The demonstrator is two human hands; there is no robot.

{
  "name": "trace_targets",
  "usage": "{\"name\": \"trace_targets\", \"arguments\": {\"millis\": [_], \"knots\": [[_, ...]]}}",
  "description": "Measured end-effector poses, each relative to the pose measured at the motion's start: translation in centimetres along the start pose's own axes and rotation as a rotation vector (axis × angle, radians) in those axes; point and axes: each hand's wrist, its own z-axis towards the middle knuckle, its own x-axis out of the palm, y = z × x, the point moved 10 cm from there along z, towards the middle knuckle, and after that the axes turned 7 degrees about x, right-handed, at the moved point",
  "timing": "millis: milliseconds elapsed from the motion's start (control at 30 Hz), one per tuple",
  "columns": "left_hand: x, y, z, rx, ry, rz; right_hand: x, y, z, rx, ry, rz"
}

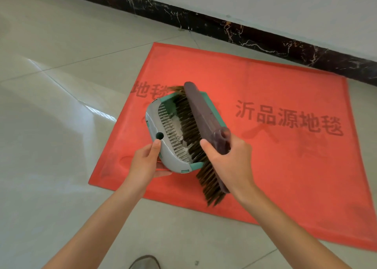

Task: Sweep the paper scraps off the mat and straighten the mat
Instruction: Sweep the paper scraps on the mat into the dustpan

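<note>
Red mat [275,166] lies flat on the tiled floor [61,105], dark printed characters [289,120] across it. Its far right corner sits almost at the black marble baseboard [224,30]; its far left corner is farther off.

Grey-and-teal dustpan [155,122] held above the mat's left half, tilted, open side up. Whitish paper scraps [180,135] sit inside it against the comb teeth [171,130].

Purple broom head [202,113] lies lengthwise over the pan. Its brown bristles [187,122] push into the pan at the teeth, and its near end sticks out past the pan's rim.

Left hand [144,162] grips the dustpan's near grey edge, thumb on top beside the round hole, fingers [163,174] curled under. Right hand [228,162] grips the broom head at its socket, fingers wrapped around the back, thumb toward the bristles.

White wall [285,7] above the baseboard. A shoe [144,262] shows at the bottom edge.
</note>
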Motion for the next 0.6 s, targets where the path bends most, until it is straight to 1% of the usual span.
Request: {"name": "trace_targets", "arguments": {"millis": [67, 133, 233, 300, 367, 433, 500, 533, 600], "knots": [[0.0, 0.1, -0.1, -0.001, 0.007, -0.023, -0.9, 0.7, 0.9, -0.053, -0.028, -0.054], [0.1, 0.2, 0.0, -0.004, 0.015, -0.048, -0.6, 1.0, 1.2, -0.075, -0.02, -0.093], [0.4, 0.2, -0.1, -0.009, 0.025, -0.105, 2.0, 0.9, 0.0, -0.051, 0.07, -0.137], [0.6, 0.3, -0.2, -0.022, 0.03, -0.149, 3.3, 1.3, -1.2, -0.098, 0.108, -0.141], [0.5, 0.4, -0.4, -0.044, 0.015, -0.171, 2.5, 1.8, -1.4, -0.142, 0.059, -0.141], [-0.1, 0.8, -0.5, -0.09, -0.061, -0.181, 0.5, 1.9, -0.9, -0.17, -0.041, -0.138], [-1.0, 0.7, -0.7, -0.119, -0.144, -0.146, -1.1, 1.5, -0.4, -0.19, -0.105, -0.136], [-1.3, 0.5, -0.8, -0.123, -0.156, -0.102, -1.5, 1.1, -0.2, -0.198, -0.115, -0.14], [-1.0, 0.0, -0.9, -0.134, -0.111, -0.035, -2.1, -0.1, 0.0, -0.199, -0.126, -0.158]]}}
